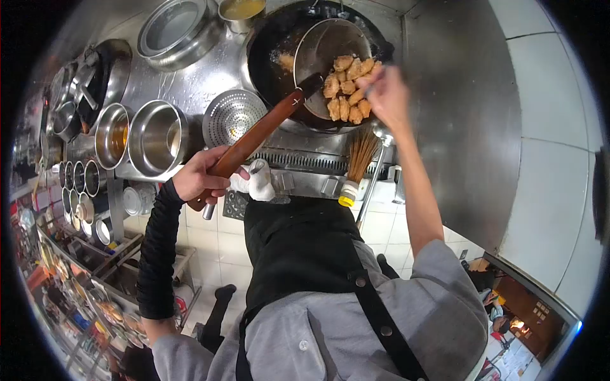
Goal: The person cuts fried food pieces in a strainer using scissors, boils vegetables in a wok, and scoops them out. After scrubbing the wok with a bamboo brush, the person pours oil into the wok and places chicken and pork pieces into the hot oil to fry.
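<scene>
Fingers wrapped round it, my left hand (202,176) holds the wooden handle (257,134) of a wide strainer (311,54). The strainer lies over a large dark wok (267,73) and bears several browned fried pieces (347,89). At the strainer's right side, my right hand (386,95) is over or beside the pieces, its fingers blurred by motion; whether it touches or holds one cannot be made out. One more browned piece (286,61) shows in the wok, left of the strainer.
Left of the wok are a perforated bowl (234,120), steel pots (155,138) and a lidded pan (173,32). Along the front edge are a white cloth (259,184), a bamboo brush (362,152) and a ladle handle (375,178). A metal wall (467,114) stands at the right.
</scene>
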A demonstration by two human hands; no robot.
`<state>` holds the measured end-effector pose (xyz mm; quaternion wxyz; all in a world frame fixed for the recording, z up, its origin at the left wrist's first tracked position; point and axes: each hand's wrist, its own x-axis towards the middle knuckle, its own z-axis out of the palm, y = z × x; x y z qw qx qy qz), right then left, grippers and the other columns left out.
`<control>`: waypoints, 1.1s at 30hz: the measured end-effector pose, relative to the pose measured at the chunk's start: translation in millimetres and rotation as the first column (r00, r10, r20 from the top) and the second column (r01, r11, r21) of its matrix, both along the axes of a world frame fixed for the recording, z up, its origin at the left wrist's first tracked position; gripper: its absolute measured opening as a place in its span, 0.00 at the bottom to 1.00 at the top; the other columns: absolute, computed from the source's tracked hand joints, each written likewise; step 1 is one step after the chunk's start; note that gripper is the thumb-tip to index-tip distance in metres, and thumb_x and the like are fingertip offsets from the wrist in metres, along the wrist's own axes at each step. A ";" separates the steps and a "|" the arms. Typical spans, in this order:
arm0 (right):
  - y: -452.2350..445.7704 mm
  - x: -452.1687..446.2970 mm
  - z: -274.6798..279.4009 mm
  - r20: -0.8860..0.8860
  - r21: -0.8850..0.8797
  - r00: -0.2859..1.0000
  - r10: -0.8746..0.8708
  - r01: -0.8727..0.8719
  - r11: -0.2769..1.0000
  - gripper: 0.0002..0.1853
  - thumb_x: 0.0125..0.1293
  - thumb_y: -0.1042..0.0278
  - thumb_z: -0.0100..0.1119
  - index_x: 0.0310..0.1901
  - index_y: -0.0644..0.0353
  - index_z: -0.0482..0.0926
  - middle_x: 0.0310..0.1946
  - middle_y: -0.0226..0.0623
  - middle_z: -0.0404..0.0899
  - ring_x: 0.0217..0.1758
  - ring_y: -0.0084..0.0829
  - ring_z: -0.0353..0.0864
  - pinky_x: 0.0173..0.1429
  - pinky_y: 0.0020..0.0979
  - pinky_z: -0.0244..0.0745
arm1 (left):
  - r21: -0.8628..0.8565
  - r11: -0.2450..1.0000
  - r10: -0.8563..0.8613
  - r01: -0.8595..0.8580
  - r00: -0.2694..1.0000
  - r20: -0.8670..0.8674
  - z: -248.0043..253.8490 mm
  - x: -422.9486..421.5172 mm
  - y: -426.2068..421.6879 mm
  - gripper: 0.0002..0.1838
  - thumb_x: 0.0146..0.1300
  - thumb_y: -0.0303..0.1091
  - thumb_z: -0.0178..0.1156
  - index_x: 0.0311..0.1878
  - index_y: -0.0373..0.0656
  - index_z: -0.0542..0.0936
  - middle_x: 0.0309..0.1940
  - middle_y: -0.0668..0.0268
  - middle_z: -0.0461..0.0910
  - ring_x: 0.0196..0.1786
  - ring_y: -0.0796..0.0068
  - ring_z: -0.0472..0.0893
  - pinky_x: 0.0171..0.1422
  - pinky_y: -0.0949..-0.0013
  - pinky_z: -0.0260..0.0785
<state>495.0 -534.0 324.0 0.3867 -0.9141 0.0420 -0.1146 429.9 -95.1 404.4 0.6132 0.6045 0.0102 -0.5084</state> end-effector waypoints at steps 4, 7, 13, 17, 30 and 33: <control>5.7 -2.0 15.8 0.233 0.150 0.971 0.056 -0.093 0.984 0.25 0.64 0.51 0.76 0.44 0.60 0.72 0.30 0.29 0.76 0.25 0.19 0.70 0.29 0.30 0.70 | -0.046 0.999 0.002 -0.003 1.000 -0.007 -4.4 3.0 2.9 0.38 0.55 0.12 0.55 0.73 0.36 0.67 0.50 0.57 0.83 0.24 0.81 0.72 0.22 0.75 0.68; 13.6 -23.0 -9.0 -0.072 -0.002 0.987 0.146 -0.146 0.989 0.20 0.65 0.54 0.76 0.42 0.57 0.73 0.25 0.27 0.76 0.22 0.16 0.69 0.29 0.22 0.66 | -0.038 0.999 0.006 -0.007 1.000 -0.025 -2.7 1.9 0.9 0.41 0.56 0.11 0.54 0.77 0.38 0.63 0.50 0.57 0.84 0.23 0.81 0.73 0.23 0.75 0.68; 33.7 -6.1 9.5 -0.037 -0.089 0.992 0.121 -0.124 0.988 0.18 0.66 0.61 0.74 0.44 0.61 0.73 0.32 0.32 0.81 0.35 0.21 0.82 0.39 0.28 0.80 | -0.068 0.997 -0.032 0.030 0.999 -0.030 -4.7 2.4 1.5 0.40 0.57 0.11 0.54 0.77 0.38 0.63 0.52 0.56 0.83 0.25 0.82 0.72 0.24 0.76 0.68; 20.3 0.2 15.8 0.286 0.204 0.956 0.066 -0.127 0.971 0.21 0.63 0.54 0.77 0.40 0.57 0.73 0.25 0.28 0.75 0.21 0.20 0.68 0.26 0.27 0.65 | -0.084 0.996 -0.004 0.001 0.999 -0.035 -7.1 -0.8 1.1 0.38 0.59 0.12 0.53 0.75 0.36 0.63 0.53 0.57 0.82 0.26 0.82 0.70 0.24 0.76 0.68; 58.9 -18.4 -21.8 0.224 0.212 0.960 0.167 -0.215 0.953 0.20 0.65 0.59 0.76 0.40 0.58 0.72 0.25 0.29 0.74 0.23 0.19 0.67 0.30 0.26 0.64 | -0.088 0.996 0.013 -0.017 0.999 -0.039 -12.5 -17.2 0.1 0.42 0.57 0.11 0.53 0.78 0.39 0.61 0.51 0.57 0.83 0.24 0.81 0.72 0.23 0.75 0.67; -12.1 22.3 -1.0 0.040 -0.025 0.999 -0.029 0.030 0.999 0.20 0.66 0.59 0.75 0.39 0.62 0.73 0.22 0.28 0.74 0.23 0.18 0.67 0.28 0.27 0.66 | -0.085 0.996 0.011 -0.013 1.000 -0.026 -6.5 -9.3 -4.0 0.41 0.57 0.12 0.53 0.77 0.38 0.61 0.51 0.55 0.83 0.23 0.78 0.75 0.23 0.74 0.69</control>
